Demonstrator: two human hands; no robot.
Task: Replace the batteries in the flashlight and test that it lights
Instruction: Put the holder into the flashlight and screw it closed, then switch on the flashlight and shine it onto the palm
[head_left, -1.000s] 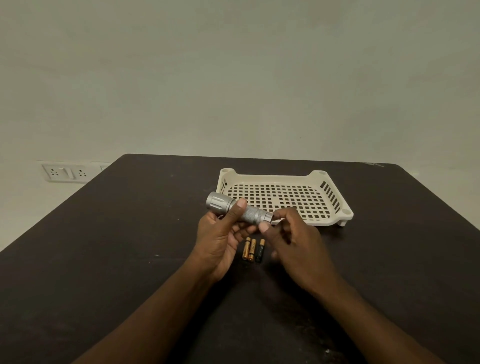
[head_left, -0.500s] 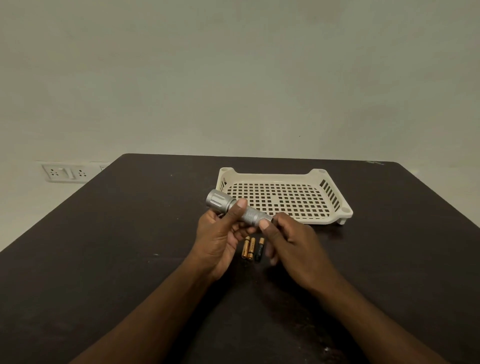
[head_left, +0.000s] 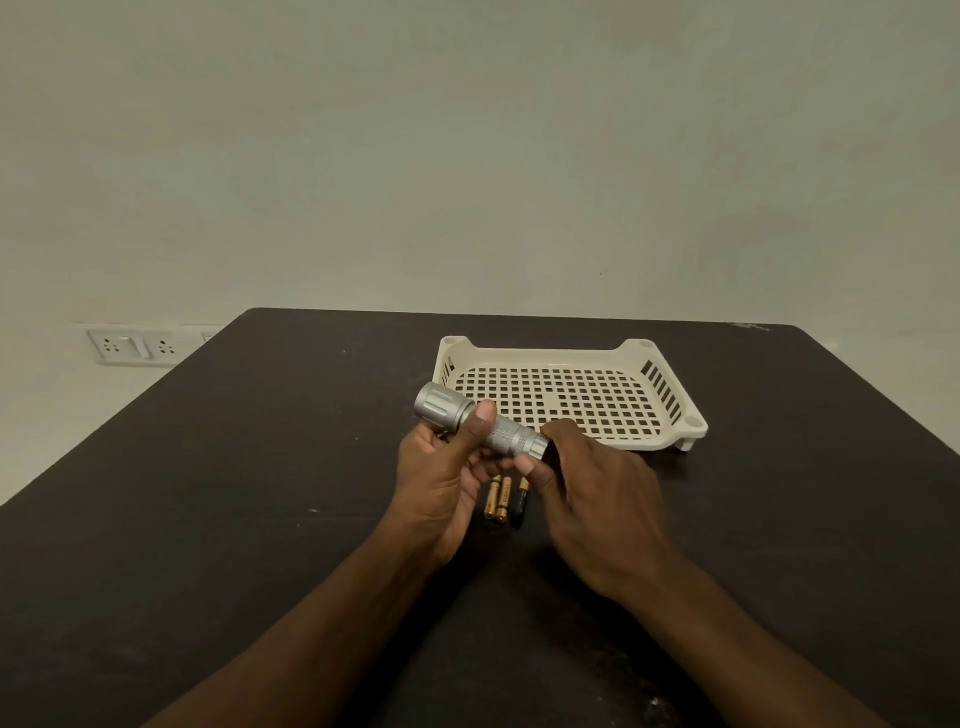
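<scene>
No text can be read anywhere. The small copper-and-black cylindrical batteries (head_left: 497, 499) on the dark table (head_left: 260, 467) carry printing, but it is too small to make out.

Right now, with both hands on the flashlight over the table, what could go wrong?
1. The right hand grips the tail end of the flashlight; if the cap comes free there, it could drop and roll across the table.
2. The three batteries lie loose right under the hands, outside the basket; the left hand could knock them away.
</scene>
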